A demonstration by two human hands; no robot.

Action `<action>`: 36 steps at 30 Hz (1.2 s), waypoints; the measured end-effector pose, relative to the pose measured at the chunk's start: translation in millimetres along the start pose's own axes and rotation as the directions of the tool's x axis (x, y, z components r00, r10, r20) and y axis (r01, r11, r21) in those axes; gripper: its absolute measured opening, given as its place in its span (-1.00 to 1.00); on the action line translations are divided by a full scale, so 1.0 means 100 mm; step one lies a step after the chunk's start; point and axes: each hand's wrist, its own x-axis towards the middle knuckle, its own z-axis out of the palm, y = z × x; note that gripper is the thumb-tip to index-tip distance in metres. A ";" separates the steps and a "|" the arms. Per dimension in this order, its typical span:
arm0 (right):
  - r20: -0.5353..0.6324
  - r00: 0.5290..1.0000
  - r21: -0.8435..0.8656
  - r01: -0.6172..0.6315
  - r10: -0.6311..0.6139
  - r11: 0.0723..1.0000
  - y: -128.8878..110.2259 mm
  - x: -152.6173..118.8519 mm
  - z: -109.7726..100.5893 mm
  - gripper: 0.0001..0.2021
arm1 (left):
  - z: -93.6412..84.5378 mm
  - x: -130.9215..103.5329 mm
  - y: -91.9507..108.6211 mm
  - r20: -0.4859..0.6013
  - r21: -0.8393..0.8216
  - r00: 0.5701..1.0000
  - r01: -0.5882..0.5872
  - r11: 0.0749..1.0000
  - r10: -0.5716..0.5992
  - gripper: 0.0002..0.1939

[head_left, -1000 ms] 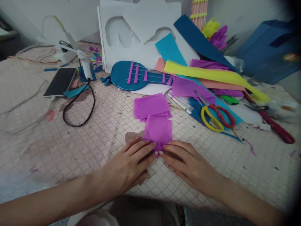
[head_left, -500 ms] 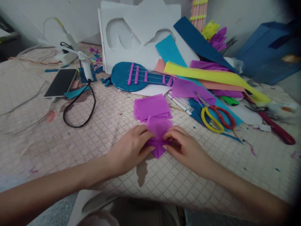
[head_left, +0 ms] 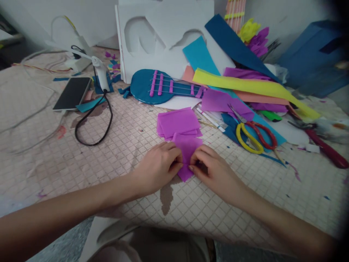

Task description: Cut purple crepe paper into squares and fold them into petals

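A small piece of purple crepe paper point(head_left: 186, 145) lies on the patterned tablecloth in front of me, pinched between both hands. My left hand point(head_left: 160, 163) grips its left side, thumb against fingers. On the opposite side my right hand point(head_left: 211, 165) pinches it the same way, the two thumbs close together. Below the fingertips the paper hangs out as a pointed lower end, and its upper part lies flat. Just beyond it rests a stack of cut purple crepe paper pieces point(head_left: 178, 122), partly overlapped by the held piece's top edge.
A blue guitar-shaped craft point(head_left: 151, 87) lies behind the stack. Scissors with yellow and red handles point(head_left: 249, 140) and red-handled pliers point(head_left: 324, 147) are on the right, beside a yellow paper strip point(head_left: 245, 85). On the left are a phone point(head_left: 73, 94) and a white handheld device with a black cord loop point(head_left: 101, 74).
The gathered fold across the purple paper between my fingers looks narrower, its side ends now hidden behind the fingers. Both hands still grip it. The whole view has shifted slightly.
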 end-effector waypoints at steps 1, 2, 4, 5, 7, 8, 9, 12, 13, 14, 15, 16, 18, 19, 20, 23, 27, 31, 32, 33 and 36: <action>-0.004 1.000 -0.008 0.001 -0.001 1.000 0.00 0.00 0.01 -0.87 | 0.00 0.00 0.00 -0.003 0.006 1.000 0.005 1.000 -0.005 -0.92; -0.009 1.000 -0.013 0.004 -0.004 1.000 0.00 0.00 0.01 -0.87 | 0.01 0.00 0.01 -0.010 0.012 1.000 0.007 1.000 -0.007 -0.92; -0.020 1.000 -0.013 0.014 -0.014 1.000 0.00 -0.01 0.03 -0.88 | 0.02 0.00 0.02 -0.023 0.026 1.000 0.004 1.000 -0.003 -0.91; -0.026 1.000 -0.013 0.016 -0.017 1.000 0.00 -0.02 0.03 -0.88 | 0.02 0.00 0.03 -0.031 0.032 1.000 -0.001 0.999 0.002 -0.91; -0.046 0.999 -0.015 0.019 -0.020 1.000 0.01 -0.03 0.05 -0.89 | 0.02 -0.01 0.03 -0.048 0.038 0.999 -0.003 0.999 0.005 -0.92; -0.062 0.998 -0.014 0.017 -0.018 1.000 0.01 -0.04 0.06 -0.90 | 0.03 -0.01 0.03 -0.054 0.038 0.999 0.000 0.999 0.002 -0.93; -0.077 0.997 -0.011 0.015 -0.015 1.000 0.01 -0.05 0.07 -0.90 | 0.03 -0.02 0.03 -0.060 0.038 0.998 0.003 0.999 -0.001 -0.94; -0.100 0.995 0.007 0.019 -0.018 1.000 0.00 -0.07 0.09 -0.87 | 0.04 -0.02 0.03 -0.063 0.031 0.998 0.001 1.000 0.001 -0.95; -0.100 0.995 0.012 0.021 -0.020 1.000 0.00 -0.08 0.10 -0.86 | 0.04 -0.02 0.03 -0.063 0.028 0.998 -0.001 1.000 0.003 -0.94; -0.097 0.995 0.015 0.026 -0.024 1.000 -0.01 -0.08 0.10 -0.86 | 0.04 -0.02 0.03 -0.064 0.024 0.998 -0.002 1.000 0.003 -0.94; -0.096 0.995 0.015 0.033 -0.031 0.999 -0.01 -0.09 0.10 -0.86 | 0.05 -0.02 0.03 -0.068 0.020 0.998 0.000 1.000 0.001 -0.94; -0.095 0.995 0.013 0.041 -0.040 0.999 -0.01 -0.09 0.11 -0.86 | 0.05 -0.02 0.03 -0.072 0.018 0.997 0.002 1.000 0.000 -0.93; -0.094 0.994 0.004 0.062 -0.061 0.998 -0.01 -0.10 0.11 -0.86 | 0.06 -0.02 0.03 -0.085 0.016 0.996 -0.001 1.000 0.003 -0.93; -0.094 0.993 -0.003 0.069 -0.069 0.998 -0.01 -0.11 0.12 -0.86 | 0.06 -0.02 0.03 -0.088 0.015 0.996 -0.003 1.000 0.005 -0.93; -0.098 0.992 -0.009 0.074 -0.075 0.997 0.00 -0.11 0.12 -0.86 | 0.06 -0.02 0.03 -0.089 0.014 0.996 -0.005 1.000 0.007 -0.93; -0.119 0.990 -0.024 0.078 -0.080 0.997 0.00 -0.10 0.13 -0.89 | 0.05 -0.01 0.03 -0.086 0.013 0.996 -0.010 1.000 0.011 -0.93; -0.135 0.989 -0.063 0.059 -0.067 0.996 -0.03 -0.07 0.15 -0.93 | 0.05 0.00 0.03 -0.079 0.024 0.997 -0.006 1.000 0.008 -0.94; -0.136 0.989 -0.146 0.041 -0.061 0.988 -0.06 -0.08 0.19 -0.94 | 0.05 0.00 0.02 -0.078 0.023 0.997 -0.005 1.000 0.006 -0.94; -0.136 0.988 -0.171 0.045 -0.068 0.984 -0.07 -0.08 0.20 -0.94 | 0.05 0.00 0.02 -0.079 0.024 0.997 -0.004 1.000 0.006 -0.94; -0.136 0.988 -0.196 0.052 -0.079 0.979 -0.07 -0.09 0.21 -0.94 | 0.05 0.00 0.01 -0.077 0.023 0.997 -0.001 1.000 0.003 -0.94; -0.126 0.986 -0.252 0.074 -0.108 0.965 -0.07 -0.10 0.23 -0.95 | 0.04 0.03 -0.01 -0.053 0.009 0.999 0.014 1.000 -0.013 -0.94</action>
